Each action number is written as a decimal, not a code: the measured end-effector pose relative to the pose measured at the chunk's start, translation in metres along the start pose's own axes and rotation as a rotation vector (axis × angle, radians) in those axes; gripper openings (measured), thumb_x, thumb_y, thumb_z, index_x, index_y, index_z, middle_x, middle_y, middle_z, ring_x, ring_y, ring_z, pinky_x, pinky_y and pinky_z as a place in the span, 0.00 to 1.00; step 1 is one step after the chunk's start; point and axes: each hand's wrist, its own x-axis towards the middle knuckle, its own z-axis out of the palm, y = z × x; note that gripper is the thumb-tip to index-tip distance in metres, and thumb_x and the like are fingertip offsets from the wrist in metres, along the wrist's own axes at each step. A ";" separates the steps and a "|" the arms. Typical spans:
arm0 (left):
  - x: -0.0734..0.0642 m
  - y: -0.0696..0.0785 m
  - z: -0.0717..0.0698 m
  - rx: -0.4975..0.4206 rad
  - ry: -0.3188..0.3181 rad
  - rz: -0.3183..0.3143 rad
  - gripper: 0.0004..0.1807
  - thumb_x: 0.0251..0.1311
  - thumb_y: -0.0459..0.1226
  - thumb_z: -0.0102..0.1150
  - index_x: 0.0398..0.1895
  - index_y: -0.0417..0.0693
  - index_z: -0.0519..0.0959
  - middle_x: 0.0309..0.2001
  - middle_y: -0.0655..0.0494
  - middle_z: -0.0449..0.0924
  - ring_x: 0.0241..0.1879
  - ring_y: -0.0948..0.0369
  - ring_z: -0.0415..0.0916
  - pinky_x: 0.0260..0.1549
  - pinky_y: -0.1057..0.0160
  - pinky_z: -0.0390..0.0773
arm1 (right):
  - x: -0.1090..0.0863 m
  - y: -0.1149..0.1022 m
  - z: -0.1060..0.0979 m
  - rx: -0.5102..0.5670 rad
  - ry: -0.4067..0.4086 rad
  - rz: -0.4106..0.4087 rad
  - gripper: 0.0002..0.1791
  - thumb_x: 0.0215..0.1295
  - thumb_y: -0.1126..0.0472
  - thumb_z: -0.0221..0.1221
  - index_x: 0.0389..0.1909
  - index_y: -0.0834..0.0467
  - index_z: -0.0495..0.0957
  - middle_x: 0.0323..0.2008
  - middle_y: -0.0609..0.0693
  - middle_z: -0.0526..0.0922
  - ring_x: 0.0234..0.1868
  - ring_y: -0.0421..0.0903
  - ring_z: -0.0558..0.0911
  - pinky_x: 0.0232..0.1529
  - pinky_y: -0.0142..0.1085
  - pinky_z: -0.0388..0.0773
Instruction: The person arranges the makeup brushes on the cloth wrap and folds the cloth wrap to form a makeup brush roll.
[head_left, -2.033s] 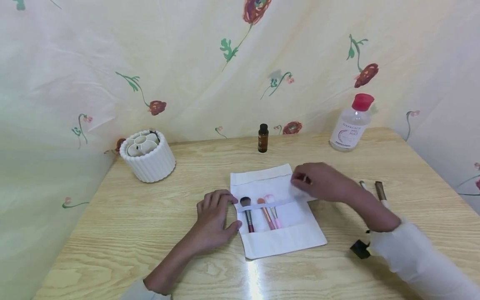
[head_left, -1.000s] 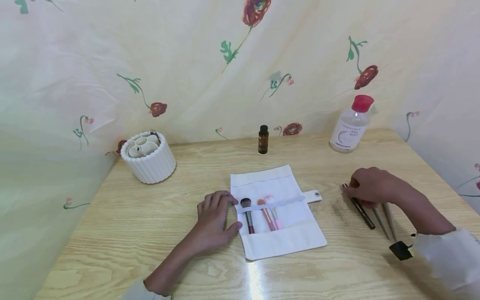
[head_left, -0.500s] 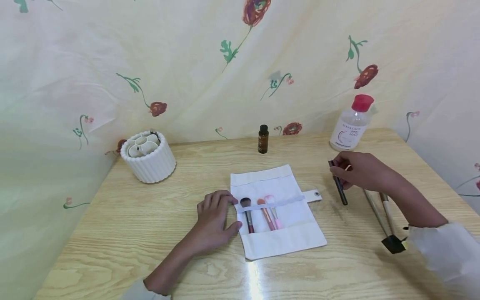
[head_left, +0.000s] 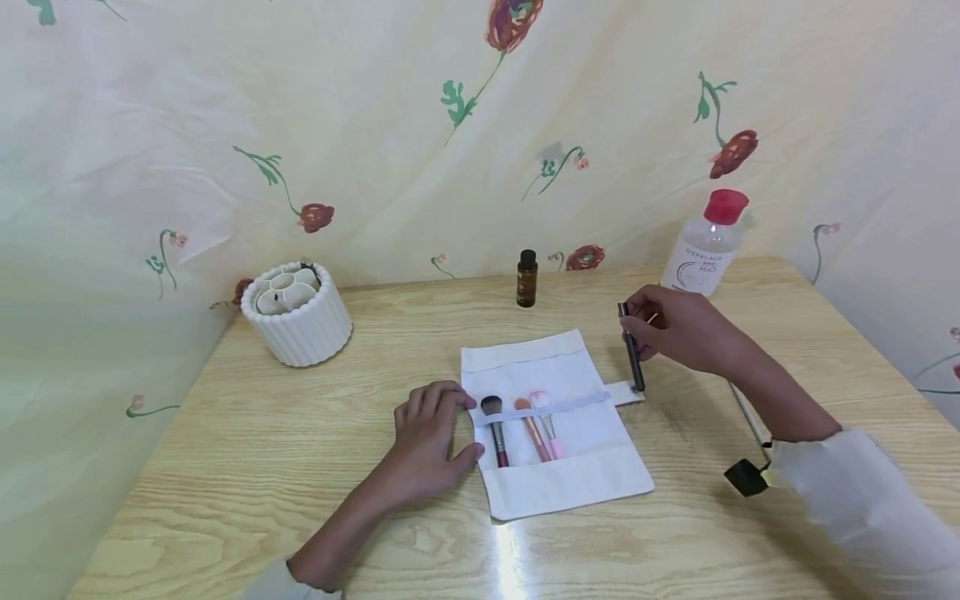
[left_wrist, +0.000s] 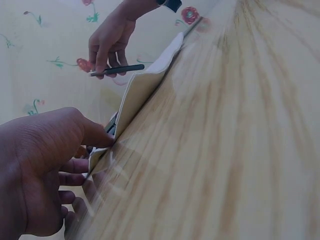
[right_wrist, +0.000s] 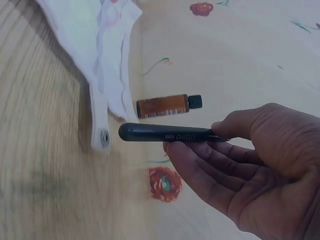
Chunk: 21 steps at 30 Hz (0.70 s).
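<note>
A white cloth brush roll (head_left: pixel 570 487) lies unfolded on the table. Under its elastic band sit a dark makeup brush (head_left: pixel 495 429), an orange-tipped one (head_left: pixel 532 429) and a pink one (head_left: pixel 550 429). My left hand (head_left: pixel 431 437) rests at the roll's left edge, fingers relaxed, fingertips and thumb touching the cloth. To the right of the roll, my right hand (head_left: pixel 678 329) pinches a black-handled makeup brush (right_wrist: pixel 160 133) between thumb and fingers. In the head view its lower end overlaps the roll's snap strap (head_left: pixel 621 393); the right wrist view shows them apart.
At the back stand a small brown bottle (head_left: pixel 527 279) and a clear red-capped bottle (head_left: pixel 705 242), partly behind my right hand. A white ribbed holder (head_left: pixel 300 325) is at the back left. Part of a thin brush handle (head_left: pixel 750 421) shows beside my right forearm.
My right hand went from above the roll to the loose brushes at the right, picked up the black-handled brush and carried it left towards the strap. My left hand stayed put.
</note>
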 end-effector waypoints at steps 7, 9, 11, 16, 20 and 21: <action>0.000 -0.002 0.000 0.000 -0.004 -0.001 0.27 0.61 0.46 0.65 0.60 0.49 0.69 0.65 0.55 0.60 0.64 0.52 0.52 0.56 0.47 0.50 | 0.010 -0.009 0.011 0.038 0.003 -0.002 0.15 0.73 0.56 0.59 0.51 0.62 0.73 0.40 0.56 0.81 0.33 0.47 0.86 0.37 0.44 0.84; -0.001 -0.002 0.000 -0.002 -0.006 -0.001 0.27 0.62 0.47 0.65 0.60 0.49 0.69 0.65 0.55 0.60 0.64 0.53 0.52 0.57 0.47 0.50 | 0.012 -0.012 0.014 0.047 0.005 -0.008 0.15 0.73 0.56 0.59 0.52 0.62 0.73 0.40 0.57 0.81 0.32 0.47 0.86 0.37 0.45 0.84; -0.001 -0.002 0.000 -0.004 -0.005 0.000 0.27 0.61 0.47 0.65 0.60 0.49 0.69 0.65 0.55 0.60 0.64 0.53 0.52 0.57 0.47 0.50 | 0.014 -0.014 0.018 0.058 0.005 -0.015 0.15 0.73 0.56 0.59 0.52 0.62 0.73 0.40 0.57 0.81 0.32 0.46 0.86 0.37 0.45 0.84; -0.001 -0.002 -0.001 -0.010 -0.013 -0.005 0.27 0.62 0.47 0.65 0.61 0.50 0.69 0.65 0.55 0.60 0.64 0.53 0.52 0.57 0.48 0.49 | 0.021 -0.019 0.029 0.060 0.001 -0.019 0.15 0.74 0.57 0.59 0.53 0.62 0.73 0.40 0.56 0.82 0.31 0.46 0.86 0.38 0.46 0.84; 0.000 -0.003 -0.001 -0.010 -0.019 -0.006 0.27 0.62 0.47 0.64 0.61 0.50 0.69 0.65 0.56 0.59 0.64 0.53 0.52 0.57 0.48 0.49 | 0.026 -0.024 0.038 0.067 -0.011 -0.011 0.15 0.74 0.57 0.58 0.53 0.61 0.72 0.40 0.56 0.82 0.31 0.45 0.86 0.38 0.45 0.84; 0.000 -0.003 -0.001 -0.010 -0.014 -0.002 0.27 0.62 0.47 0.65 0.61 0.50 0.69 0.65 0.55 0.60 0.64 0.53 0.52 0.57 0.48 0.49 | 0.027 -0.025 0.040 0.073 -0.012 -0.012 0.14 0.73 0.58 0.59 0.53 0.61 0.72 0.40 0.56 0.82 0.31 0.45 0.86 0.37 0.45 0.84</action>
